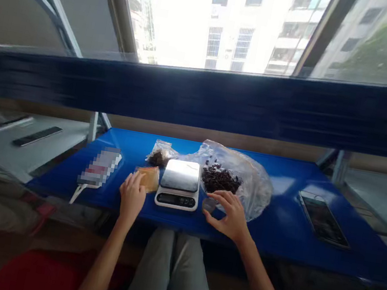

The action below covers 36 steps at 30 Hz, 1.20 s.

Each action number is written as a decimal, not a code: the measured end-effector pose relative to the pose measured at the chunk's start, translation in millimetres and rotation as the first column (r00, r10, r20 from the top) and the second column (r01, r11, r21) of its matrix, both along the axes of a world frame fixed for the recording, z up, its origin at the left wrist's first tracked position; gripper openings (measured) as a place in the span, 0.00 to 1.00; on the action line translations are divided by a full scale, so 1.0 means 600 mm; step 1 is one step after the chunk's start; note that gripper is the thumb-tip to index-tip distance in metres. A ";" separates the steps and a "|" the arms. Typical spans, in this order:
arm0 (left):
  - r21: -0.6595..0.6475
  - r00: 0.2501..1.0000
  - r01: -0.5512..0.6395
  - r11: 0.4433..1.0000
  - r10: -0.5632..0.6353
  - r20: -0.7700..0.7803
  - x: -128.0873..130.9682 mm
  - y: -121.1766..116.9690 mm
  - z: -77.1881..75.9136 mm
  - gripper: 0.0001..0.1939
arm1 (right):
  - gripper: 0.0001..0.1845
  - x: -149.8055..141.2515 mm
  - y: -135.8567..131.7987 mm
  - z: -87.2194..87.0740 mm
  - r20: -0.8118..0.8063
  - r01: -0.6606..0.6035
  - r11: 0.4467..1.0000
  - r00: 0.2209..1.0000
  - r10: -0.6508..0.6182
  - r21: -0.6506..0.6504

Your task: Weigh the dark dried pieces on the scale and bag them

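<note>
Bright daylight is let in through a window (pixel 184 20) behind a dark blue beam (pixel 201 97), and a glossy blue bench (pixel 288 173) is set below it. By the right hand (pixel 230 216), a small cup (pixel 209 204) is grasped between thumb and fingertips, low over the bench; whether it is touching the surface cannot be told. Under the fingertips of the left hand (pixel 131 199), the near-left edge of a yellowish packet (pixel 151 179) is covered; whether it is pinched or only touched cannot be told.

Between the 2 hands, a white scale (pixel 176 200) with a shiny, square metal plate is placed. Just ahead of the right hand, dark pieces (pixel 220 180), shrivelled and irregular, are heaped on a crumpled, clear plastic bag (pixel 258 190). Ahead of the left hand, a small clear bag (pixel 158 157) is filled with something brown. Well to the right of the right hand, a phone (pixel 324 219) is laid; to the left of the left hand, a white device (pixel 99 169) with a cable is left.

The cup, translucent and round, is judged light, fairly stiff and easily tipped, so best held by opposite sides. The packet, flat and thin-looking, is probably soft and best lifted by an edge.
</note>
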<state>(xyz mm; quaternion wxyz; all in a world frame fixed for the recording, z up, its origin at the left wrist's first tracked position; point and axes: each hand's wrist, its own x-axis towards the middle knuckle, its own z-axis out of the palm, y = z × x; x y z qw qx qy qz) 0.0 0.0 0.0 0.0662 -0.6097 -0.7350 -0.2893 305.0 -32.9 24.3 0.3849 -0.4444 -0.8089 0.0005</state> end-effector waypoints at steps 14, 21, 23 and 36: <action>0.034 1.000 -0.005 0.999 0.004 0.029 0.028 -0.001 0.000 0.19 | 0.18 -0.060 0.052 0.031 -0.256 0.079 0.995 0.962 -0.094 -0.066; -0.012 1.000 -0.007 1.000 0.007 0.000 0.040 -0.006 0.001 0.20 | 0.24 -0.128 0.115 0.043 -0.130 0.104 0.983 0.984 -0.124 -0.153; -0.014 1.000 0.002 1.000 -0.003 -0.003 0.041 -0.006 0.002 0.20 | 0.25 -0.133 0.120 0.037 -0.140 0.108 0.973 0.981 -0.138 -0.203; 0.092 0.993 0.085 0.992 -0.092 0.079 0.042 -0.006 0.009 0.10 | 0.25 -0.133 0.121 0.026 -0.189 0.023 0.976 0.980 -0.065 -0.218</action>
